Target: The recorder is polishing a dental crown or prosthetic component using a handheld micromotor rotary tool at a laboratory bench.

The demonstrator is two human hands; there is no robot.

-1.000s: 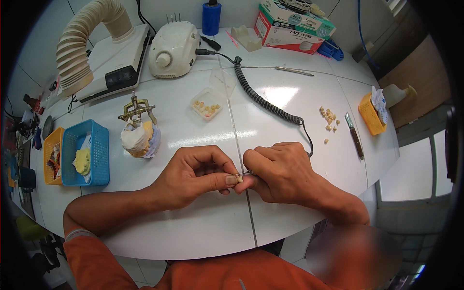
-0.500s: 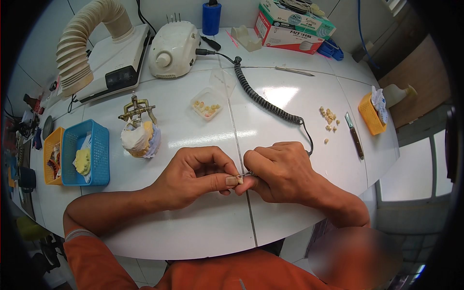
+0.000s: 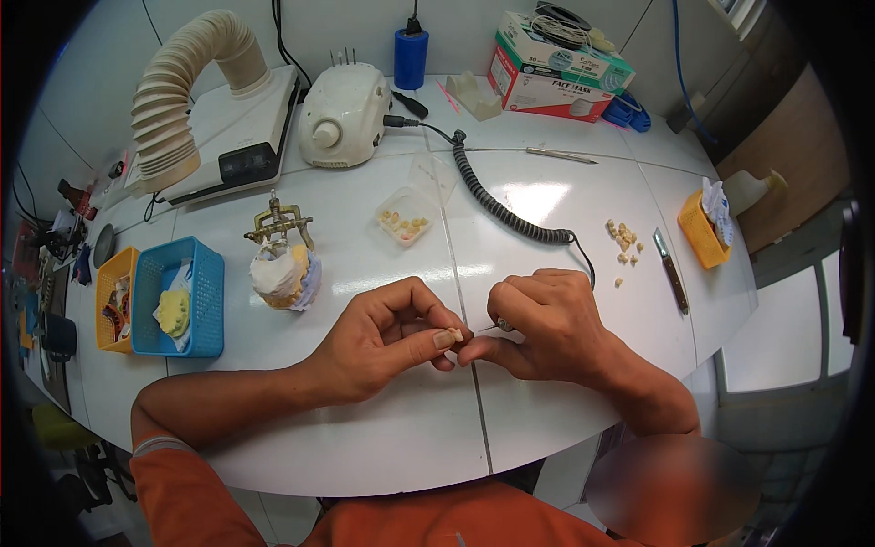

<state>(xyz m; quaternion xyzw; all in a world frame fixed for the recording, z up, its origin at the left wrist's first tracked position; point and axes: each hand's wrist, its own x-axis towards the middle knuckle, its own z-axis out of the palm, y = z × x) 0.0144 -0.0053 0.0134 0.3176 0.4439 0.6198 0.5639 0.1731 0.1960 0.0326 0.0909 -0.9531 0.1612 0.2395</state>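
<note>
My left hand [image 3: 387, 339] pinches a small cream-coloured artificial tooth [image 3: 456, 335] between thumb and fingertips, above the near part of the table. Right beside it, my right hand [image 3: 551, 324] is closed round a rotary handpiece [image 3: 503, 325], mostly hidden in the fist; a thin metal tip points left toward the tooth. I cannot tell whether tip and tooth touch. From behind this hand a black coiled cord [image 3: 497, 202] runs to a white micromotor control box [image 3: 343, 118]. Beyond my left hand stands a brass articulator with a plaster dental model [image 3: 281, 273].
A clear plastic box [image 3: 404, 217] holds small yellowish teeth. Loose cream teeth [image 3: 622, 235] and a wooden-handled knife [image 3: 672, 272] lie at right. Blue [image 3: 211, 310] and yellow [image 3: 109, 333] baskets stand at left, under a flexible suction hose [image 3: 164, 118]. Another yellow basket [image 3: 702, 232] is far right.
The right hand has drawn a little to the right, away from the left fingertips, baring more of the thin tip. The left hand keeps its pinch on the tooth. The whole view has shifted slightly.
</note>
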